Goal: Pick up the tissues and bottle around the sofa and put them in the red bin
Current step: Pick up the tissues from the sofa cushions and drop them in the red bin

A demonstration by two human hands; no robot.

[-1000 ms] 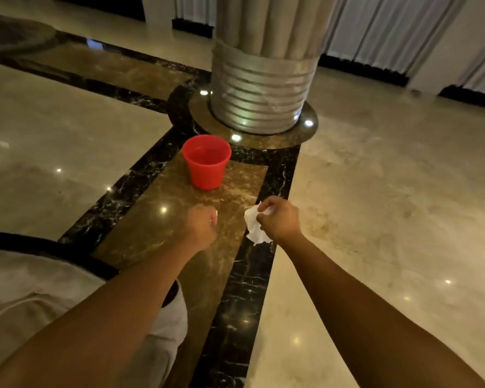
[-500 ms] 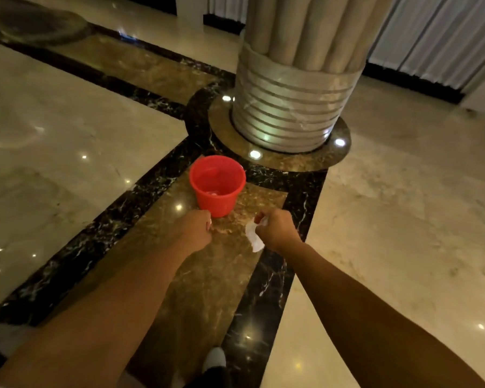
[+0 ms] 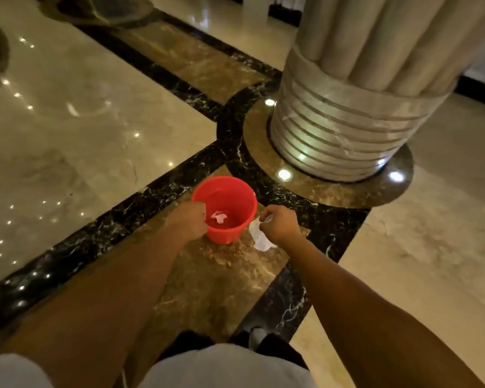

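The red bin stands on the brown marble floor panel just in front of me. A crumpled white tissue lies at its bottom. My left hand is a closed fist over the bin's left rim; nothing shows in it. My right hand hovers beside the bin's right side, pinching a white tissue that hangs down from the fingers. No bottle or sofa is in view.
A thick ribbed column on a round marble base rises just behind the bin to the right. Glossy beige floor with black borders spreads all around. My shoe shows below.
I have come closer to the bin and now look down into it. Both hands advanced: the left reaches the rim, the right with the tissue is beside the bin.
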